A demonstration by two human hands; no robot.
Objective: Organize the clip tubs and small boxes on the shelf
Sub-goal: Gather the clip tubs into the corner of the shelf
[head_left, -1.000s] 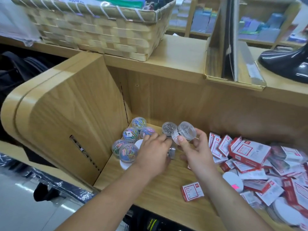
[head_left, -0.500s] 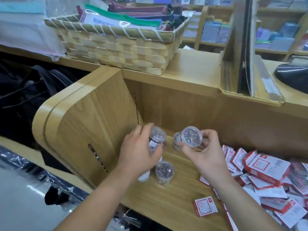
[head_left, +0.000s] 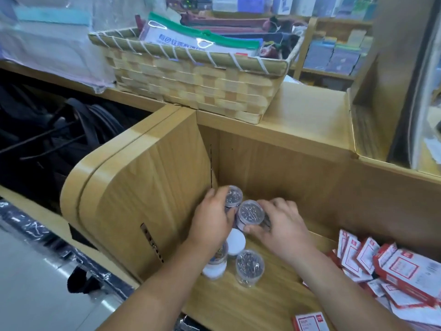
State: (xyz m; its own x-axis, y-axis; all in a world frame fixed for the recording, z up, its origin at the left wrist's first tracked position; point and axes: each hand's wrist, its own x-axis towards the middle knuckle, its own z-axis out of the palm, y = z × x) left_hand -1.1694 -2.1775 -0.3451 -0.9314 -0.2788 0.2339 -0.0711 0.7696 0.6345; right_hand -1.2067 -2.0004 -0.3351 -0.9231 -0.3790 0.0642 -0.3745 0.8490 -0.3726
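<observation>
My left hand [head_left: 210,223] grips a clear tub of silver clips [head_left: 232,195] near the shelf's back left corner. Beside it, my right hand [head_left: 284,225] holds a second clear tub of silver clips [head_left: 250,212], touching the first. In front of them on the wooden shelf [head_left: 238,304] stand a white-lidded tub [head_left: 235,240], another clear tub of silver clips [head_left: 249,266] and a tub with coloured clips [head_left: 216,266], partly hidden under my left wrist. Red-and-white small boxes [head_left: 405,271] lie in a loose heap at the right.
The shelf's wooden side panel [head_left: 148,206] closes it on the left, and a back wall [head_left: 310,187] stands behind. A woven basket [head_left: 191,84] of pouches sits on the ledge above. One small box [head_left: 307,322] lies alone at the front edge.
Both hands have carried their tubs down and back toward the shelf's left corner, bringing the two tubs together. The view has shifted left and downward.
</observation>
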